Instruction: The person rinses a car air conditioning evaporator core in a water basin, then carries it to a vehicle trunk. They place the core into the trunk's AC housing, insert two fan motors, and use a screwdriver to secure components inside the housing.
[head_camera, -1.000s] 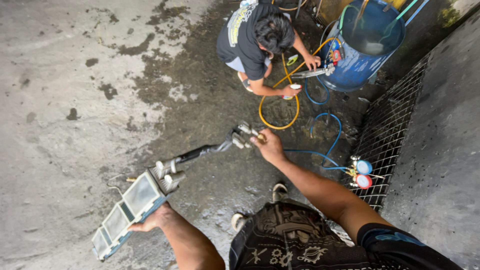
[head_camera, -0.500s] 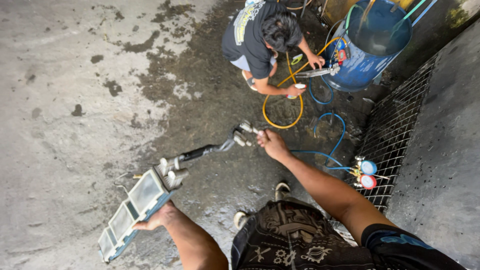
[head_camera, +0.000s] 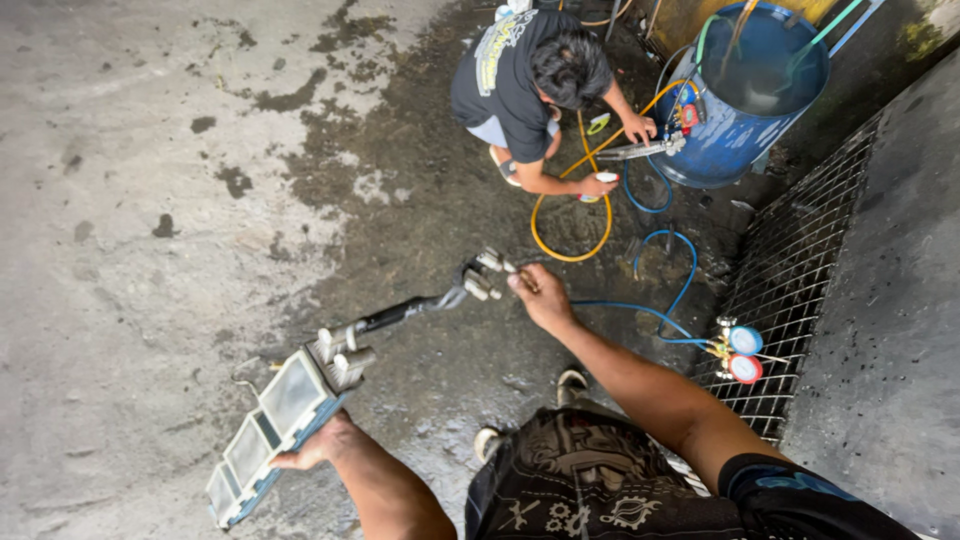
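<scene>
Our left hand (head_camera: 312, 447) is wrapped round the near edge of a flat, finned coil block (head_camera: 280, 420), holding it up off the wet concrete floor (head_camera: 150, 200), while our right hand (head_camera: 540, 295) reaches out and pinches the metal fittings (head_camera: 485, 272) at the far end of the black-sleeved pipe (head_camera: 405, 312) running from that block. Just right of us a blue hose (head_camera: 640, 310) trails to a pair of gauges, one blue and one red (head_camera: 740, 355), hung on the wire grille (head_camera: 800, 270). Farther off, another person (head_camera: 530, 75) crouches beside a blue barrel (head_camera: 745, 95), with a yellow hose (head_camera: 570, 225) looped on the ground. We'd judge the job at midway: the coil is out and in hand, but no hose yet touches its fittings.
</scene>
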